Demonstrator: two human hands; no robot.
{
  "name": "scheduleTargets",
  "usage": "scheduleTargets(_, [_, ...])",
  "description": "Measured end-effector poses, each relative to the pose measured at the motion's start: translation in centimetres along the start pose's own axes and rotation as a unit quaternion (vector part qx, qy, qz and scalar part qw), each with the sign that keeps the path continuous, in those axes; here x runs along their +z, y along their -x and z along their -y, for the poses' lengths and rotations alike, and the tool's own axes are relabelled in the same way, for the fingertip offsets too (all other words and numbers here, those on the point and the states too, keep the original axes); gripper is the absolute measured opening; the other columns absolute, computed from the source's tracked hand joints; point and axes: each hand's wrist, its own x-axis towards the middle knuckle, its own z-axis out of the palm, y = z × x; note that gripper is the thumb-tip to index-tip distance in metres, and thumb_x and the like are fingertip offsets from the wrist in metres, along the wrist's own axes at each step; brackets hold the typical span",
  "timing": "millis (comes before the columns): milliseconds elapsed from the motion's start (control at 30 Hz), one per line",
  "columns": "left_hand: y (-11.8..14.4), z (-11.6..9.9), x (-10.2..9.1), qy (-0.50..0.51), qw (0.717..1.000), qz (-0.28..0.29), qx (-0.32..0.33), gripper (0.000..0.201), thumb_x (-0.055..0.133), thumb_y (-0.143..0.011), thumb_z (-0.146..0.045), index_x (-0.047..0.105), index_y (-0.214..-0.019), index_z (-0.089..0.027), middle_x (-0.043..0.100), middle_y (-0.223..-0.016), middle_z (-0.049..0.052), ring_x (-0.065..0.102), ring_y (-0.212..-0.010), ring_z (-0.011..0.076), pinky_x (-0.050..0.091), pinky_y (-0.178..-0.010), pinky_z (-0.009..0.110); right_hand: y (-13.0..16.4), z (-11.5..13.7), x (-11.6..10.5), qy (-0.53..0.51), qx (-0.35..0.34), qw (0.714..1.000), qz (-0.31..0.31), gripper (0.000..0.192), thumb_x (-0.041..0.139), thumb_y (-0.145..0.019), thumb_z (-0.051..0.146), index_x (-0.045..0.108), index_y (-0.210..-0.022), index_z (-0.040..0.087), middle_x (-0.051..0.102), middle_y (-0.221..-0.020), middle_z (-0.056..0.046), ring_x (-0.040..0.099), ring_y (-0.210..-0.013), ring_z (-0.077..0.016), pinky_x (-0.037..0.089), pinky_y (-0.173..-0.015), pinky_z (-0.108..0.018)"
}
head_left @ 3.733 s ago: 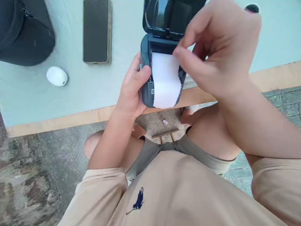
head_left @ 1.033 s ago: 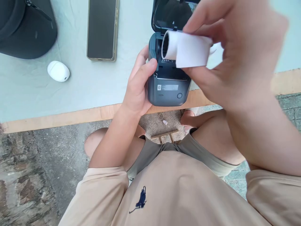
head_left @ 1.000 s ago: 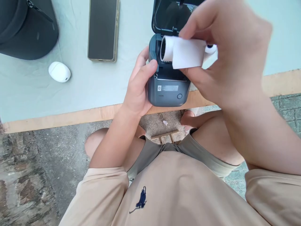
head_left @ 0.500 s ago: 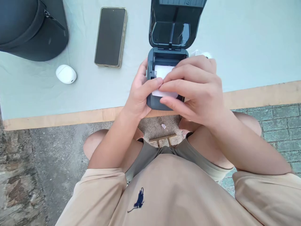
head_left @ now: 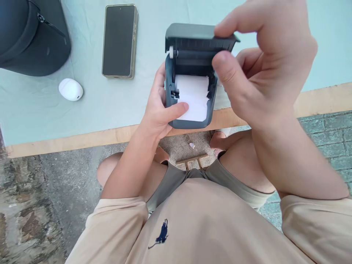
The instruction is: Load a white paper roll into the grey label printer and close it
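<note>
The printer (head_left: 189, 91) is sitting at the near edge of the counter (head_left: 82, 110), its lid (head_left: 198, 36) tilted partway over the open bay, where white paper (head_left: 192, 97) is lying with its end draped toward the near side. The left hand (head_left: 159, 110) is gripping the printer's left side, fingers wrapping behind the body and the thumb pressing down on the paper's near left corner. The right hand (head_left: 264, 62) is hovering over the right side, forefinger and thumb pinching the lid's right front edge while the other fingers are curling loosely underneath. Off to the left, a phone (head_left: 119, 40) is lying face up, a white case (head_left: 70, 89) is resting nearer and further left, and a dark bag (head_left: 30, 36) is filling the far left corner.
</note>
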Motion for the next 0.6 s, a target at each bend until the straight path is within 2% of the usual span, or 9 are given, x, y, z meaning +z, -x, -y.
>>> scheduleTargets(67, [0.1,0.1,0.1,0.003,1.0,-0.006,0.0,0.064,0.075,-0.055,-0.018,0.052,-0.112,-0.033,0.066,-0.107,0.002,0.049,-0.125,0.0348,0.048,-0.099,0.046,0.3,-0.1,0.2,-0.005,-0.019,1.0,0.001,0.018,0.051,-0.084,0.031,0.061,-0.096,0.022,0.056,-0.104,-0.005,0.053,-0.096,-0.0111,0.044,-0.053,-0.02])
scheduleTargets(167, [0.0,0.5,-0.2,-0.018,0.999,-0.027,0.005,0.075,0.075,-0.055,-0.019,0.045,-0.122,-0.03,0.065,-0.107,0.003,0.05,-0.125,0.0341,0.05,-0.096,0.044,0.8,-0.7,0.5,-0.023,-0.045,0.998,0.039,0.016,0.057,-0.078,0.023,0.062,-0.093,0.022,0.052,-0.104,-0.005,0.049,-0.073,-0.0043,0.045,-0.052,-0.018])
scheduleTargets(233, [-0.4,0.9,-0.9,-0.036,0.999,0.006,0.018,0.084,0.078,-0.051,-0.024,0.04,-0.126,-0.029,0.064,-0.106,0.004,0.049,-0.126,0.0346,0.051,-0.094,0.043,1.1,-1.2,0.5,-0.011,-0.065,0.996,0.051,0.014,0.057,-0.078,0.022,0.063,-0.091,0.022,0.051,-0.108,-0.004,0.047,-0.068,-0.0023,0.045,-0.054,-0.019])
scheduleTargets(300, [-0.8,1.2,-1.6,-0.029,0.997,0.061,0.038,0.085,0.081,-0.049,-0.03,0.04,-0.124,-0.031,0.064,-0.108,0.003,0.048,-0.127,0.0348,0.051,-0.094,0.044,1.4,-1.3,0.5,-0.001,-0.079,0.995,0.059,0.012,0.055,-0.081,0.024,0.063,-0.089,0.023,0.051,-0.113,-0.004,0.049,-0.073,-0.0039,0.046,-0.058,-0.02])
scheduleTargets(367, [-1.0,1.3,-1.9,-0.008,0.996,0.081,0.039,0.069,0.078,-0.058,-0.038,0.045,-0.118,-0.033,0.064,-0.109,0.002,0.045,-0.13,0.0331,0.048,-0.098,0.045,1.7,-1.1,0.3,-0.002,-0.072,0.996,0.056,0.016,0.052,-0.083,0.03,0.063,-0.094,0.024,0.05,-0.116,-0.005,0.053,-0.081,-0.0068,0.047,-0.058,-0.021])
scheduleTargets(467, [-0.8,0.9,-1.5,-0.009,0.997,0.074,0.024,0.046,0.071,-0.068,-0.046,0.053,-0.107,-0.033,0.066,-0.106,0.001,0.039,-0.134,0.0323,0.043,-0.104,0.047,2.1,-0.1,0.1,-0.034,-0.007,0.997,0.07,0.037,0.053,-0.083,0.035,0.053,-0.118,0.023,0.046,-0.125,-0.007,0.054,-0.102,-0.0124,0.048,-0.054,-0.018])
scheduleTargets(533, [-0.5,0.5,-1.0,-0.028,0.997,0.065,0.015,0.041,0.07,-0.068,-0.047,0.056,-0.102,-0.031,0.066,-0.105,0.002,0.034,-0.137,0.034,0.042,-0.105,0.05,2.3,0.5,0.1,-0.058,0.034,0.992,0.105,0.052,0.053,-0.083,0.034,0.04,-0.132,0.023,0.042,-0.135,-0.005,0.051,-0.116,-0.0147,0.05,-0.054,-0.016])
scheduleTargets(600, [-0.2,0.2,-0.6,-0.046,0.997,0.055,0.002,0.041,0.07,-0.067,-0.047,0.057,-0.101,-0.029,0.066,-0.108,0.004,0.032,-0.138,0.0359,0.043,-0.103,0.051,2.5,0.8,0.0,-0.074,0.056,0.986,0.137,0.057,0.053,-0.083,0.033,0.033,-0.136,0.026,0.042,-0.138,-0.001,0.053,-0.117,-0.0146,0.054,-0.06,-0.016])
